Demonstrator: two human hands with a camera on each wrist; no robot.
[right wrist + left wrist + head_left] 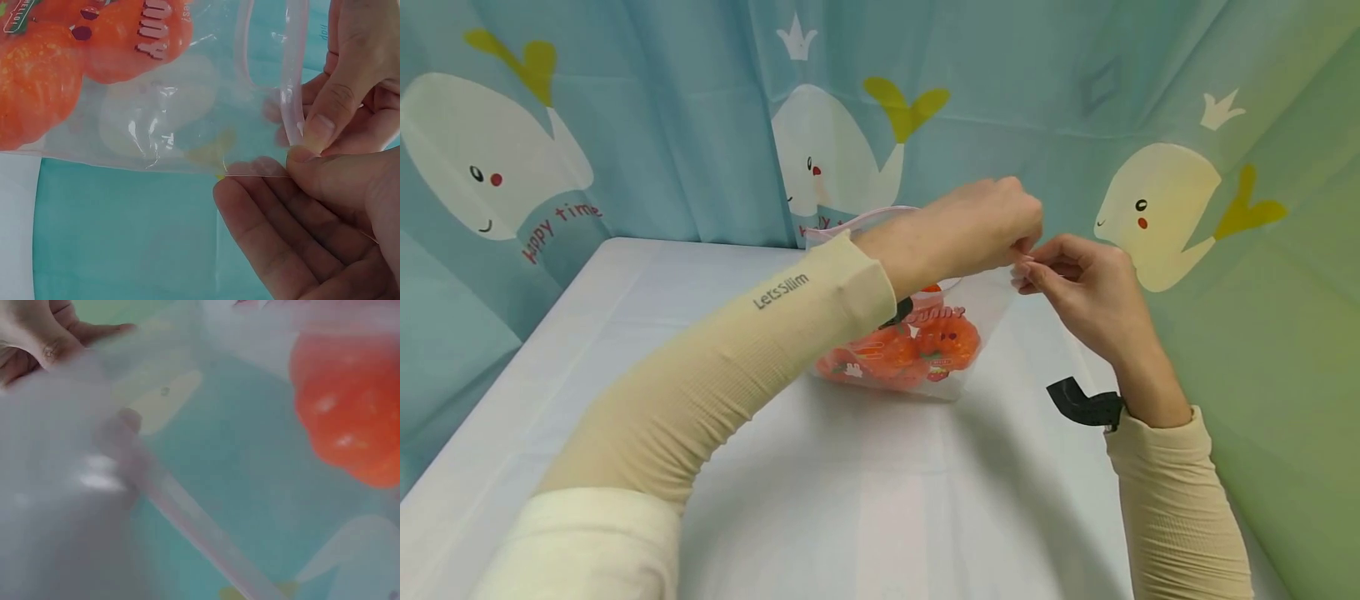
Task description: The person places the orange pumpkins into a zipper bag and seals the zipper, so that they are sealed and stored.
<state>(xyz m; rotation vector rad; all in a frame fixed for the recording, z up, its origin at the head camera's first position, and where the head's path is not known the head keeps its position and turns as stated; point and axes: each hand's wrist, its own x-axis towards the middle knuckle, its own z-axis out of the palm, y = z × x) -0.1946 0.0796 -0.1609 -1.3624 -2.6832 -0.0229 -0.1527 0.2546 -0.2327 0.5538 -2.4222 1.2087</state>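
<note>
A clear zip bag (951,383) with printed letters and pictures holds several glossy orange, ribbed, pumpkin-like pieces (951,337). My left hand (970,225) reaches across to the bag's upper right corner and pinches the end of the pinkish zip strip (291,81), thumb on top. Right beside it, my right hand (1090,287) pinches the same corner between thumb and fingers, the thumbs almost touching in the right wrist view. Farther left, the bag's mouth gapes. In the left wrist view the film is blurred, with an orange piece (350,406) behind it.
The bag is over a white-covered table (880,500). Behind hangs a blue-green curtain (685,125) printed with whales, turning greener along the right side. A black strap piece (1082,404) sticks out from the right wrist.
</note>
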